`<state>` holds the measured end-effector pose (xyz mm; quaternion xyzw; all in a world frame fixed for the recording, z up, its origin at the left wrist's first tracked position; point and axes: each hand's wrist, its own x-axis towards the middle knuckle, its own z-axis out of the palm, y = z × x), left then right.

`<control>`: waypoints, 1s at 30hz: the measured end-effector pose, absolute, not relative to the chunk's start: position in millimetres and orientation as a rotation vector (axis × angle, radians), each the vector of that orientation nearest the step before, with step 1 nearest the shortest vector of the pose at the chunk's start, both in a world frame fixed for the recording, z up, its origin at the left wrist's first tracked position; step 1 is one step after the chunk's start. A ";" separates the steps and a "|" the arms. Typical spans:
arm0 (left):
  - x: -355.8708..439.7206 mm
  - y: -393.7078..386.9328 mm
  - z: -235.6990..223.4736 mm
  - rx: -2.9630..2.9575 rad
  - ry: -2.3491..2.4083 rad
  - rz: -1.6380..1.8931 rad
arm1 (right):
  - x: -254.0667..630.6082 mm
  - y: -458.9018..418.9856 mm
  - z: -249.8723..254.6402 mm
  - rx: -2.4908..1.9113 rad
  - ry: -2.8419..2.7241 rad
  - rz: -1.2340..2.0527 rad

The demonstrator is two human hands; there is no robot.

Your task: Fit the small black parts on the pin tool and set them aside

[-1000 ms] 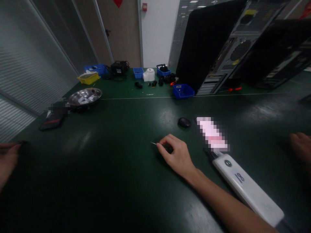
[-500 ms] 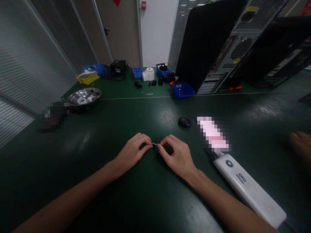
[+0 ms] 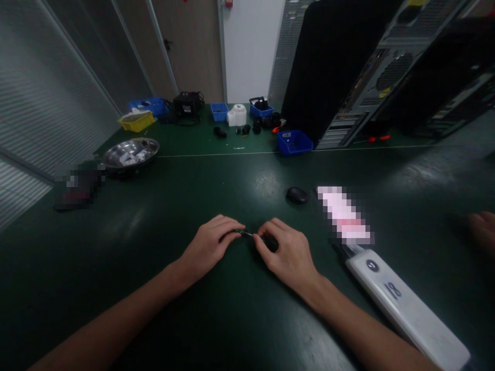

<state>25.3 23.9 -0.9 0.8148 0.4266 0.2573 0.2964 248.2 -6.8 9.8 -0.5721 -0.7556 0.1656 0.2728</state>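
Close together over the green table, both of my hands pinch at a small thin piece (image 3: 247,234) with a dark end and a silvery end. My left hand (image 3: 212,238) has thumb and fingers closed on the dark end. On the silvery end, the thumb and fingertips of my right hand (image 3: 286,247) are pressed together. The piece is too small to name, and I cannot tell whether it is one part or two joined. A black computer mouse (image 3: 297,195) lies just beyond my right hand.
A white device marked 18 (image 3: 406,304) and a blurred-out bright screen lie at right. A metal bowl (image 3: 131,153) holds white scraps. Behind stand a blue bin (image 3: 294,143), a yellow tray (image 3: 136,121) and a black computer case (image 3: 340,56). Another person's hand (image 3: 482,229) shows at far right.
My left hand has shifted its fingers slightly, and more of the piece's dark end shows. Both hands stay close together; the view has tilted a little.
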 end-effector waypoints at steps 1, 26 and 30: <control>24.8 24.1 -1.4 2.167 1.129 0.696 | 248.2 -7.0 9.7 -1.536 -2.036 0.447; 20.6 13.7 9.3 2.419 1.135 0.456 | 247.5 -7.6 8.8 -1.474 -2.047 0.398; 22.5 14.1 10.4 2.514 1.149 0.319 | 247.7 -7.4 8.1 -1.570 -2.154 0.310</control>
